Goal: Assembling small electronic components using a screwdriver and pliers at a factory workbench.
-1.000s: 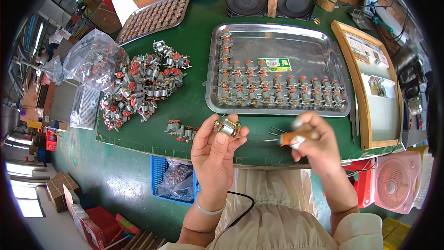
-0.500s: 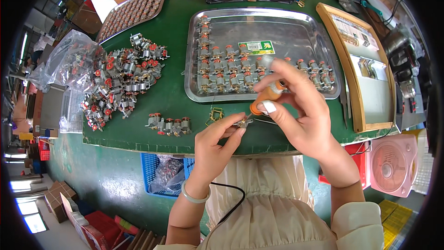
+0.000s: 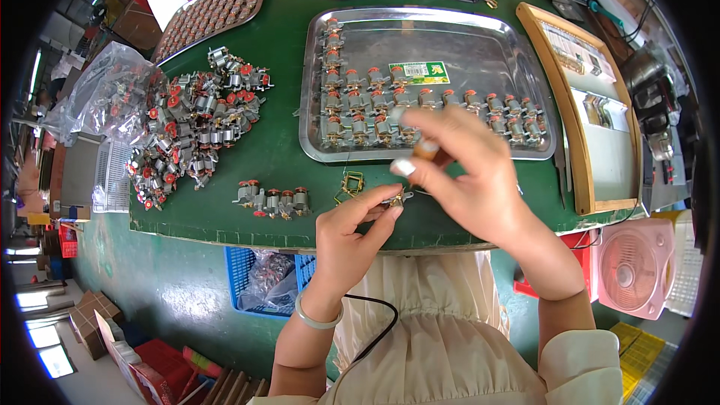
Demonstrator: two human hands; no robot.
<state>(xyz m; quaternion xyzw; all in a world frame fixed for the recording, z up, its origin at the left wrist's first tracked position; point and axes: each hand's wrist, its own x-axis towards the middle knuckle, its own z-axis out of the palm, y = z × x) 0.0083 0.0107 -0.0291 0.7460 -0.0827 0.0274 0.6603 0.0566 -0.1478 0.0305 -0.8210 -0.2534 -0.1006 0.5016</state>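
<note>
Pinching a small motor (image 3: 397, 199) between thumb and fingers, the left hand (image 3: 349, 234) is holding it lower-left of the orange-handled tool (image 3: 427, 149) the right hand (image 3: 474, 184) is gripping.

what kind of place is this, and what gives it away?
Probably a small assembly workshop: a heap of small motor-like parts on a green bench, rows of similar parts on a metal tray, and an orange-handled tool, blurred, in the right hand.
</note>
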